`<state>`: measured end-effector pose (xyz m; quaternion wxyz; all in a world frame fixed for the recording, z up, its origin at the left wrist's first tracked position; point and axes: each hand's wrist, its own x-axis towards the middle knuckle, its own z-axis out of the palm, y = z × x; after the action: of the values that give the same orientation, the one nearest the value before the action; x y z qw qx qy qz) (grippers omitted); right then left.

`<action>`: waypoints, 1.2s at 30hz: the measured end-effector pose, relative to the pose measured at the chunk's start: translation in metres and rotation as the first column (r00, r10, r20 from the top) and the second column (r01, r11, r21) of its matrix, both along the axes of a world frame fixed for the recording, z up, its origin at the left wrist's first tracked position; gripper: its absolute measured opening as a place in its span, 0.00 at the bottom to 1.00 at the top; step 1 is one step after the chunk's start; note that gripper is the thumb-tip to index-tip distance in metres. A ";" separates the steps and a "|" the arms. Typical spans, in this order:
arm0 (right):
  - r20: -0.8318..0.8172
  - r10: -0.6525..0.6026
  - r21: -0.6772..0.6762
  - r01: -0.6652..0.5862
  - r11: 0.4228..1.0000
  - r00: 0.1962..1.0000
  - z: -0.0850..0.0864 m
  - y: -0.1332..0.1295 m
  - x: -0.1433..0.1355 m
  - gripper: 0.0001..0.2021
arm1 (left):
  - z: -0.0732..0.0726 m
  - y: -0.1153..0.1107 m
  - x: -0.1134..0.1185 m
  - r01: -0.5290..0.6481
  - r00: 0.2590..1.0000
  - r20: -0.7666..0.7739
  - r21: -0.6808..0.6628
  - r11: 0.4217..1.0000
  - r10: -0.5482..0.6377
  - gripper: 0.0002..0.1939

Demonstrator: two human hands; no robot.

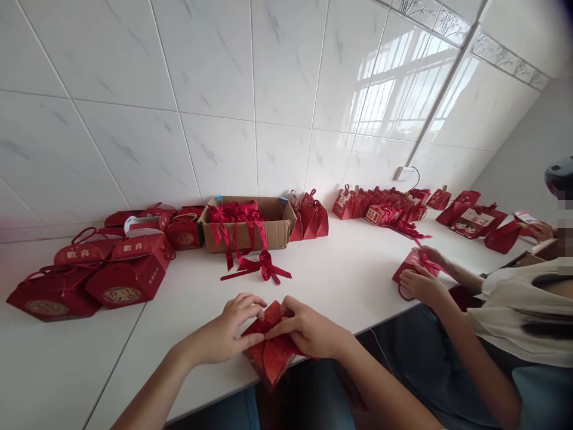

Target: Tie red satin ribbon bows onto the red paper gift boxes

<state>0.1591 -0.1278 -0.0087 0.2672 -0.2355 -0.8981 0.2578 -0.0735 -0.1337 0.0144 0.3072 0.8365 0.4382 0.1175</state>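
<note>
A red paper box (271,361) with folded flaps sits at the front edge of the white table, between my two hands. My left hand (230,331) is at its left side, fingers curved over the top, thumb tip at the middle. From the right, my right hand (308,328) pinches the box's top with thumb and forefinger close to my left thumb. Red ribbon shows below my right hand. Just behind lies a red ribbon bow (267,267), in front of a cardboard box (244,237) full of red ribbons.
Finished-looking red boxes (128,280) stand at the left. More red boxes (308,218) line the wall. At the right, a person's hands (423,283) hold a red box with ribbon; another hand (541,230) is farther back.
</note>
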 end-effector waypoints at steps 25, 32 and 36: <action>-0.273 -0.404 -0.438 0.261 0.860 0.873 -0.016 -0.001 -0.004 0.06 | -0.034 -0.025 0.050 -0.505 0.706 0.524 -0.100 0.857 0.477 0.15; -0.326 -0.466 -0.483 0.279 0.830 0.823 -0.020 0.003 -0.006 0.07 | -0.039 -0.020 0.053 -0.530 0.672 0.547 -0.116 0.840 0.499 0.15; -0.346 -0.489 -0.484 0.294 0.824 0.801 -0.021 0.003 -0.007 0.07 | -0.038 -0.018 0.052 -0.498 0.676 0.544 -0.160 0.853 0.497 0.13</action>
<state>0.1517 -0.1252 -0.0298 0.4637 -0.4030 -0.6655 0.4239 -0.0216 -0.1519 -0.0236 0.3788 0.6122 0.5370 0.4397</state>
